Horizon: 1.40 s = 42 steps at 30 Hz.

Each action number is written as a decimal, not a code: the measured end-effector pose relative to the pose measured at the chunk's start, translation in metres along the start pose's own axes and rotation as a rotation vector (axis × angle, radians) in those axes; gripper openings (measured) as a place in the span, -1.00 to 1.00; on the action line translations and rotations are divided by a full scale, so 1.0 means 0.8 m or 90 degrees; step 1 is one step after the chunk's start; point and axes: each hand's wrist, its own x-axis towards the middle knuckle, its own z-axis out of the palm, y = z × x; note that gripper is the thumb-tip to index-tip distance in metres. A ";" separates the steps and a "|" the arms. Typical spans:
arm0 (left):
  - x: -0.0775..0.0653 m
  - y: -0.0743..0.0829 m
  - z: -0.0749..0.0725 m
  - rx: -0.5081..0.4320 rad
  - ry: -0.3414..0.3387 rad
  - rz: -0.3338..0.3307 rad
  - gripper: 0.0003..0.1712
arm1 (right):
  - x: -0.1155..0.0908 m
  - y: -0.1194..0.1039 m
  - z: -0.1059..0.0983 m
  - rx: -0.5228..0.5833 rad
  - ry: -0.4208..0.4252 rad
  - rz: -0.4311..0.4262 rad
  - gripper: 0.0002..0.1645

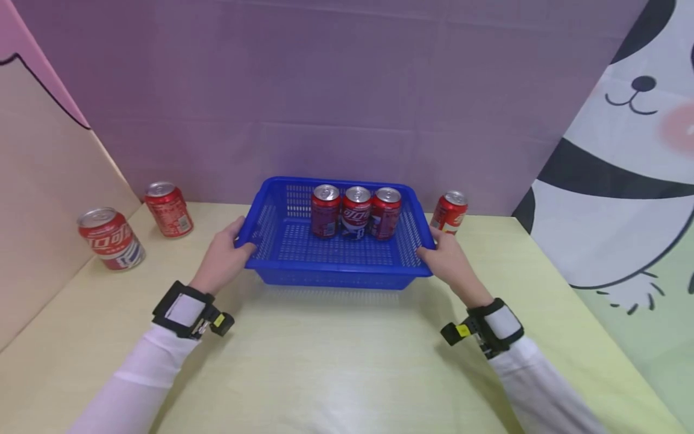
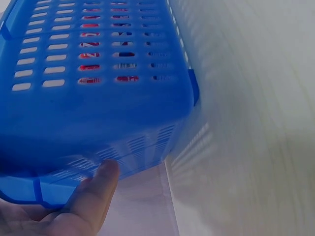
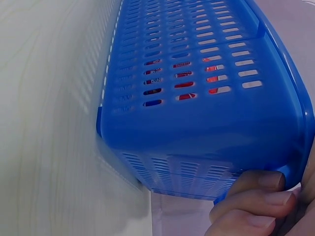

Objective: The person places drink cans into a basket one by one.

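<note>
A blue slotted plastic basket (image 1: 331,266) is held between my two hands, low over the table. Inside it, three red soda cans stand in a row: a left can (image 1: 325,212), a middle can (image 1: 355,214) and a right can (image 1: 385,214). My left hand (image 1: 225,256) grips the rim at the left end, and in the left wrist view a finger (image 2: 98,189) lies under it against the side wall. At the opposite end my right hand (image 1: 449,262) holds the rim, its fingers (image 3: 256,199) curled beneath in the right wrist view.
Two more red cans stand on the table at the left, a nearer can (image 1: 111,239) and a farther can (image 1: 168,210). Another can (image 1: 450,212) is just beyond my right hand. A purple cloth wall (image 1: 347,90) rises behind the table (image 1: 336,355); a panda-print panel (image 1: 623,229) borders the right.
</note>
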 end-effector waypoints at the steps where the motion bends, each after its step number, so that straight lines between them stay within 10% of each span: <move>1: 0.001 0.001 0.000 0.008 -0.005 0.000 -0.21 | -0.001 0.001 0.000 -0.003 0.001 0.000 -0.29; 7: 0.008 0.006 -0.019 0.149 -0.083 0.064 -0.29 | -0.003 0.001 -0.001 -0.002 0.003 0.011 -0.28; 12: 0.025 0.018 -0.073 0.323 -0.094 0.156 -0.46 | -0.003 -0.002 0.001 0.008 -0.001 0.009 -0.29; 23: 0.085 0.012 -0.200 0.452 -0.060 0.028 -0.54 | -0.001 -0.003 0.001 0.006 0.013 0.002 -0.25; 32: 0.109 -0.019 -0.215 0.442 -0.108 -0.061 -0.44 | -0.002 0.000 0.004 0.013 0.013 0.006 -0.24; 42: 0.132 -0.045 -0.211 0.483 -0.118 -0.038 -0.36 | -0.004 -0.003 0.004 0.019 0.020 0.007 -0.25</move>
